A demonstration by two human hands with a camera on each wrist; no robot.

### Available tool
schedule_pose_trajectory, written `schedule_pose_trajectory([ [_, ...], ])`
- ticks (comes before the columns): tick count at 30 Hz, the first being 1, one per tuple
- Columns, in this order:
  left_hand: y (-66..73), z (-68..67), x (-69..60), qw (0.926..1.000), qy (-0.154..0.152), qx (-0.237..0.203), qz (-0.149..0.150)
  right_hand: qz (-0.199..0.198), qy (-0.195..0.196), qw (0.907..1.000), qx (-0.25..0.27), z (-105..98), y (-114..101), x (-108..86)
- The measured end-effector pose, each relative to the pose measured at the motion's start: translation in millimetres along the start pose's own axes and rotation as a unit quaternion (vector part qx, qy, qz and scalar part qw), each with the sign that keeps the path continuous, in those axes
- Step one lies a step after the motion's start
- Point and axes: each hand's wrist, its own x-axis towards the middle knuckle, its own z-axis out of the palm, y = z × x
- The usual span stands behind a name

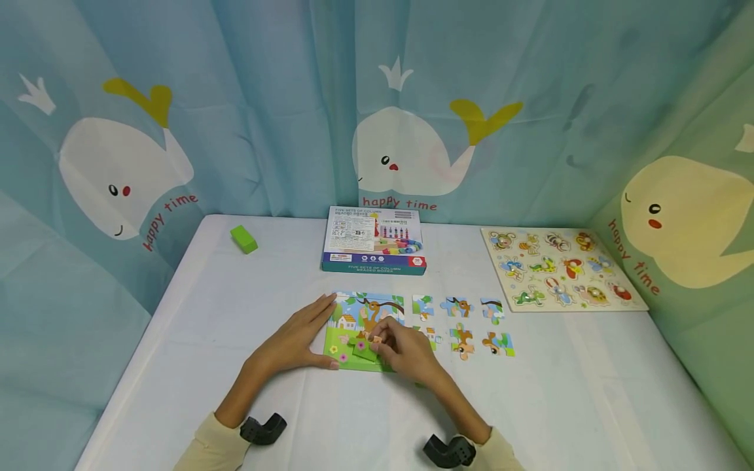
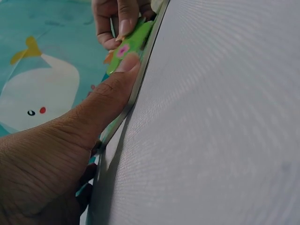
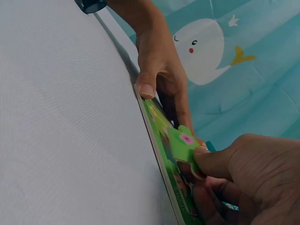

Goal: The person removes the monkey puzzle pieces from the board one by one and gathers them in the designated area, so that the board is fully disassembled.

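Note:
A jigsaw board (image 1: 358, 332) with a picture of a house and a brown animal lies on the table. My left hand (image 1: 294, 339) rests at its left edge, fingers extended up the side and the thumb (image 2: 115, 89) on the lower border. Over the lower part of the board, my right hand (image 1: 406, 348) pinches a green puzzle piece (image 3: 180, 144) with a pink flower between thumb and fingers. That piece is tilted up from the board in the right wrist view. Right of the board lie several loose puzzle pieces (image 1: 461, 340), one partly behind the right hand.
A boxed bead set (image 1: 374, 261) stands behind the board. At the right lies a wooden peg board (image 1: 511, 255) with insect pictures. A green block (image 1: 244, 240) sits near the table's back left corner. A whale-print curtain (image 1: 283, 118) surrounds the table.

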Motion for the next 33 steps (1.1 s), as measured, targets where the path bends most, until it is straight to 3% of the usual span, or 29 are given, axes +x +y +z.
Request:
schedule_pose_trajectory([
  [8,1.8,-0.9,0.7,0.9999,0.010,0.003,0.008,0.035,-0.004,0.9967,0.073,-2,2,0.7],
  [15,2.7,-1.6,1.5,1.0000,0.004,0.006,0.005,0.061,-0.010,0.9800,0.189,-10,5,3.2],
  [19,2.9,-2.0,0.8,1.0000,0.003,0.006,0.002,0.068,0.006,0.9702,0.232,-19,5,4.5],
  [26,4.7,-0.4,-0.4,1.0000,0.000,0.004,-0.004,0.058,0.052,0.9639,0.254,-48,9,-6.0],
  [33,5.0,-2.3,0.0,1.0000,-0.004,-0.002,-0.005,0.097,0.074,0.9681,0.219,-79,20,-44.2],
])
